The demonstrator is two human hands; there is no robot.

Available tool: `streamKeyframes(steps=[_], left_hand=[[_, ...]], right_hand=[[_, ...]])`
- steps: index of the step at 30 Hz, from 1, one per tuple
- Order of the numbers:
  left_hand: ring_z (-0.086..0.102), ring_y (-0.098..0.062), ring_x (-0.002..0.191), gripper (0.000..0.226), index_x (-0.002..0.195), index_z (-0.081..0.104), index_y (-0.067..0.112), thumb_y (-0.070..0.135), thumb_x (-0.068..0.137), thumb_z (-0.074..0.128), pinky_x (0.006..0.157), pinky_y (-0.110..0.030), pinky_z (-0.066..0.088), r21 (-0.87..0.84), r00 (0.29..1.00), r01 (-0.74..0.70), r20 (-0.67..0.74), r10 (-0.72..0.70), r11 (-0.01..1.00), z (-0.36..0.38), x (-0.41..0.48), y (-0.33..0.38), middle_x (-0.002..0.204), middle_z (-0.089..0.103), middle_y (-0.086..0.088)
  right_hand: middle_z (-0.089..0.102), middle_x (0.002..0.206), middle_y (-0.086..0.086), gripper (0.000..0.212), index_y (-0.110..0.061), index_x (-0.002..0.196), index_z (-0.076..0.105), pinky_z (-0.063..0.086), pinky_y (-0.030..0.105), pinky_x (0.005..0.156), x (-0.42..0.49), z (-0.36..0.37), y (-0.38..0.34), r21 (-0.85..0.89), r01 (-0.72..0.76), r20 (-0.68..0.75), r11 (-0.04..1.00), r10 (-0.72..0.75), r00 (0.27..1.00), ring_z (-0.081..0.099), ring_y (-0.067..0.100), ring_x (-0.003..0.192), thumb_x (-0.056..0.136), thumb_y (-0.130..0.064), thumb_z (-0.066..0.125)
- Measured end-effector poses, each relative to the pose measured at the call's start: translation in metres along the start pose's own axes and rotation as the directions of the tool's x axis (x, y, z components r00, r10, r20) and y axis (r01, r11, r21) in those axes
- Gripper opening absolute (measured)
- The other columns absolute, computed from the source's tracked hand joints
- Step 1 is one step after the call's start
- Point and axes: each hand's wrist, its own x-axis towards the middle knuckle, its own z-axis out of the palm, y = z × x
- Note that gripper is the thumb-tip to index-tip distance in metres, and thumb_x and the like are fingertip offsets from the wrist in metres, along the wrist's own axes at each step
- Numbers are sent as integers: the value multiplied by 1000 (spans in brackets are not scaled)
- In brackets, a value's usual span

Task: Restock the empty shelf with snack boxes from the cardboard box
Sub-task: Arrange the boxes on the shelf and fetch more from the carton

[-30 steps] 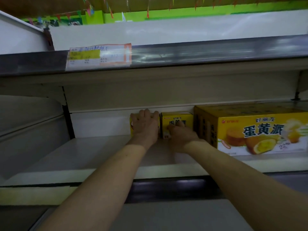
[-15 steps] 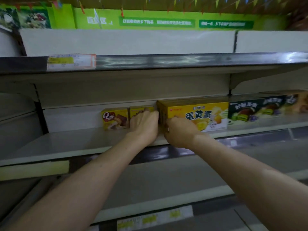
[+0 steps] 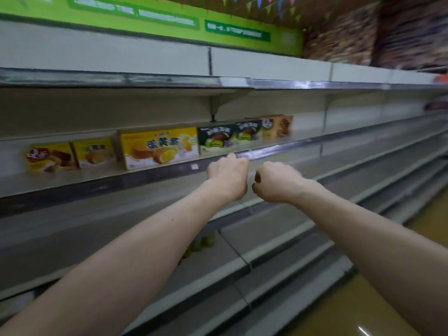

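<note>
A row of snack boxes stands at the back of the middle shelf [image 3: 101,186]. From the left: a small yellow box with a red logo [image 3: 48,157], a small yellow box [image 3: 95,152], a large yellow box [image 3: 158,147], two dark green boxes [image 3: 215,139] and an orange-brown box [image 3: 278,126]. My left hand [image 3: 228,178] and my right hand [image 3: 276,183] hover side by side in front of the shelf edge. They are right of the large yellow box, loosely curled, holding nothing and touching no box. No cardboard box is in view.
A bare upper shelf [image 3: 121,78] overhangs the row, under a green sign [image 3: 169,18]. Long lower shelves [image 3: 278,243] run off to the right. A few small yellow-green items [image 3: 201,243] lie on one of them. Glossy yellow floor [image 3: 363,311] shows at the bottom right.
Both hands have let go of the small yellow boxes and drawn back from the shelf. The view has swung right, and more boxes and shelving now show.
</note>
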Motion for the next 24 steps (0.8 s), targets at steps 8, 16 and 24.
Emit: streamKeyframes(steps=[8,16,24], left_hand=[[56,-30,109,35,126,52,20,26,93,60,77,-38,41,-102,955,-293,8,296,951,-1,-13,167,121,52,-9],[54,-30,115,39,131,48,20,28,94,57,81,-38,40,-191,825,-554,3,565,810,-1,-12,316,127,50,-9],[56,-28,110,40,128,50,20,30,90,60,75,-36,40,-305,698,-687,-21,716,660,19,15,454,125,49,-7]], right_hand=[[55,88,4,13,-14,91,50,42,31,67,-102,-18,142,-29,-307,-1,951,307,952,54,25,81,94,-27,51],[61,97,5,16,-16,96,56,46,32,69,-183,-39,278,-50,-569,-31,821,568,822,58,26,86,91,-31,54],[68,94,4,22,-18,99,67,55,33,74,-225,-57,402,-52,-739,-99,671,733,673,63,25,83,88,-36,59]])
